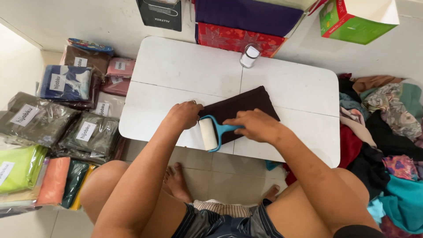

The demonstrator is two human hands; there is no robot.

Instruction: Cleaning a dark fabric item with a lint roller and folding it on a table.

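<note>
Head view, the only one supplied: we observe a person seated on the floor behind a low white bench point(282, 83), on which a folded dark brown cloth point(246, 105) lies near the front edge, set at a slant. The right hand point(255, 124) is closed around the blue handle of a lint roller point(210, 133), whose white drum sits at the cloth's left end, partly on the cloth and partly over the bare bench top. The left hand point(185, 114) rests knuckles-up on the same end of the cloth, fingers curled and pressing down; we cannot tell whether it pinches the fabric or merely pins it. We judge the step in hand to be a rolling pass over the top face of the cloth, with the drum at the end of a stroke. In our assessment the next move calls for the roller to be drawn back along the cloth towards its far right end while the left hand keeps the fabric from creeping; pressure should stay even so the fold does not ruck. A small glass jar with a white lid point(250, 55) stands well apart at the rear. Bagged folded cloths point(66, 114) are stacked on the floor to the left; a heap of loose garments point(387, 128) lies to the right.
</note>
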